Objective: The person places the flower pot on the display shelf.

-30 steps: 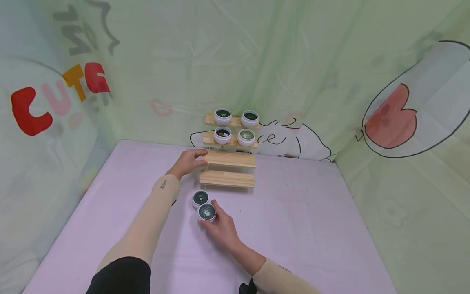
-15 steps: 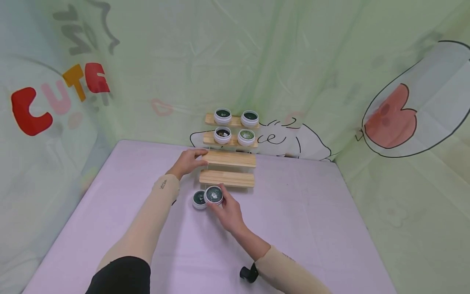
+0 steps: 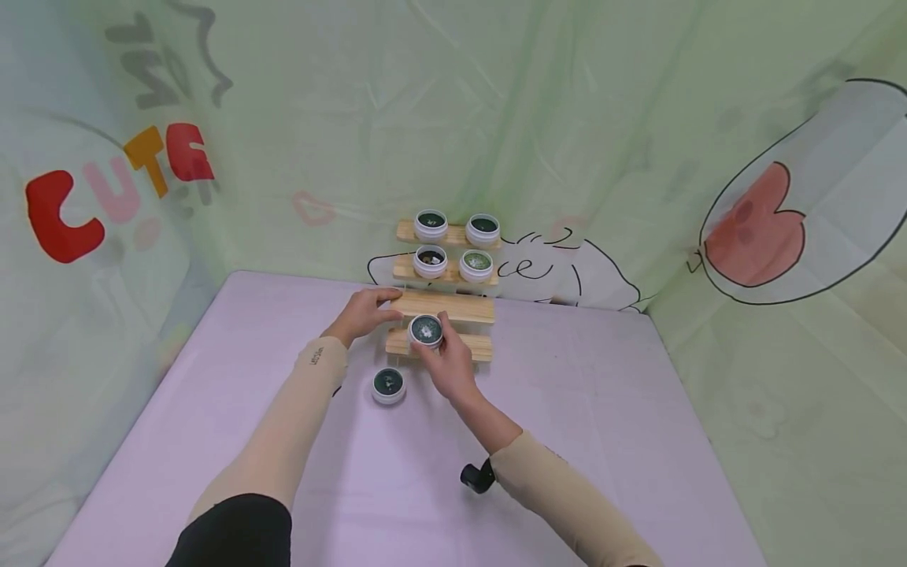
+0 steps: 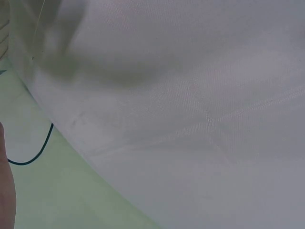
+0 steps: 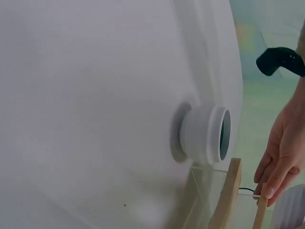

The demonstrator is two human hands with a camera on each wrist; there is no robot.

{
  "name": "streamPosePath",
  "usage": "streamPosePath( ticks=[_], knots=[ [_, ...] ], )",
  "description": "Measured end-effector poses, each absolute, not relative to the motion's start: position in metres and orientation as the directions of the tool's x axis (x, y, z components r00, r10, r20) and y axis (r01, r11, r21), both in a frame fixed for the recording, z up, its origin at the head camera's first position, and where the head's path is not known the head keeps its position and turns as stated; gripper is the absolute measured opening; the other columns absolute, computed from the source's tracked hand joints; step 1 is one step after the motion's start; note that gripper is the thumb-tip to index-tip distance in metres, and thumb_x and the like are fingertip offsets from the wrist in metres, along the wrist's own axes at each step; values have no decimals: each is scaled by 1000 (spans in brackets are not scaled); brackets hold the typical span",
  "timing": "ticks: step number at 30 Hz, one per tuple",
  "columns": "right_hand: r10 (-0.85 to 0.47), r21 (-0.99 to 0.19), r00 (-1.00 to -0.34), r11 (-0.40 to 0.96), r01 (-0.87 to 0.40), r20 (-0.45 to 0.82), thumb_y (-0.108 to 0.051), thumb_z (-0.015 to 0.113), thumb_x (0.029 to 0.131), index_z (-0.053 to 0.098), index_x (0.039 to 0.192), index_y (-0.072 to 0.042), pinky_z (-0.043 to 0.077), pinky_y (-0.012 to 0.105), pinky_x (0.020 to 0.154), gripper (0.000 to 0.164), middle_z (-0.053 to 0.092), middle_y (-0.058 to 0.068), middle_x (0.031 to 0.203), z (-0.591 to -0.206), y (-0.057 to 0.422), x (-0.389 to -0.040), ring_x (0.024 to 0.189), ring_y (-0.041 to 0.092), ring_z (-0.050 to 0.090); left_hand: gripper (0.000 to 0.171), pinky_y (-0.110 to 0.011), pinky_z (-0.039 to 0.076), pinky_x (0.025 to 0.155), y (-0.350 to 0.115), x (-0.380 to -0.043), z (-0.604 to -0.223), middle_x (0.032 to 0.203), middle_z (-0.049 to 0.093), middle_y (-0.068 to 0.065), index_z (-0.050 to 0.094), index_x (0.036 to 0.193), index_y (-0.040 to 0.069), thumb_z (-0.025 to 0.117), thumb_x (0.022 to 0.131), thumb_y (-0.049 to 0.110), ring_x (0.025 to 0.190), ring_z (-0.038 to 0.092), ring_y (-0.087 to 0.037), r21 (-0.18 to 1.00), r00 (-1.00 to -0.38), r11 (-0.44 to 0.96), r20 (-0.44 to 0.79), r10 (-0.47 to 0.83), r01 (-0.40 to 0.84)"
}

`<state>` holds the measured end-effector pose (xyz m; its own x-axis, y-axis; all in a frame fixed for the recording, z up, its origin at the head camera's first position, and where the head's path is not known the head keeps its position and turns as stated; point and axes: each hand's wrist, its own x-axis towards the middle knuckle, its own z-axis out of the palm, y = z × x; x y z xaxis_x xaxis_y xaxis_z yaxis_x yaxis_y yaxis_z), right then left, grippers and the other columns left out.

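My right hand (image 3: 453,368) pinches a small white round jar (image 3: 426,331) with a dark green, pale-flecked top. The jar is over the lowest wooden step (image 3: 469,347) of a tiered display stand; whether it touches the wood cannot be told. My left hand (image 3: 363,313) grips the left end of the stand at the step above (image 3: 442,306), thumb and fingers at its edge. In the right wrist view that left hand (image 5: 286,143) holds the board's end, and the held jar (image 5: 289,210) shows at the lower right corner. Another dark green jar (image 3: 388,384) sits on the lilac cloth (image 3: 567,441), left of my right hand.
Two dark green jars, one on the left (image 3: 431,224) and one on the right (image 3: 483,228), sit on the top step. Below them stand a dark jar with light bits (image 3: 429,261) and a lighter green jar (image 3: 476,265). Printed curtains (image 3: 319,118) rise behind and beside the table.
My right hand has lifted the jar from beside the other jar on the cloth and carried it forward, over the lowest step. The left hand stays at the stand's end.
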<state>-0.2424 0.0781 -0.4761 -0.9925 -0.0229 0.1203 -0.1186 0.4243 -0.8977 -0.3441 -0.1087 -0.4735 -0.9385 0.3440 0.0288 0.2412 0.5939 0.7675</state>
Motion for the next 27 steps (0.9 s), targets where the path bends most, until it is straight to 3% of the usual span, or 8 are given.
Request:
streamPosePath(
  ticks=[13, 27],
  knots=[
    [65, -869, -993, 492, -51, 94, -27, 71, 91, 32, 151, 0, 37, 37, 114, 76, 40, 19, 151, -475, 74, -276, 137, 28, 41, 53, -35, 38, 114, -109, -347, -477, 144, 50, -12, 55, 137, 4, 73, 89, 19, 135, 44, -29, 768, -941, 600, 8, 338, 222],
    [70, -861, -994, 508, -33, 80, -29, 71, 91, 31, 151, 1, 33, 37, 117, 78, 40, 20, 150, -472, 70, -290, 138, 29, 39, 53, -37, 39, 113, -110, -351, -481, 143, 52, -13, 56, 136, 3, 73, 89, 19, 134, 45, -30, 765, -939, 598, 23, 344, 238]
  ],
)
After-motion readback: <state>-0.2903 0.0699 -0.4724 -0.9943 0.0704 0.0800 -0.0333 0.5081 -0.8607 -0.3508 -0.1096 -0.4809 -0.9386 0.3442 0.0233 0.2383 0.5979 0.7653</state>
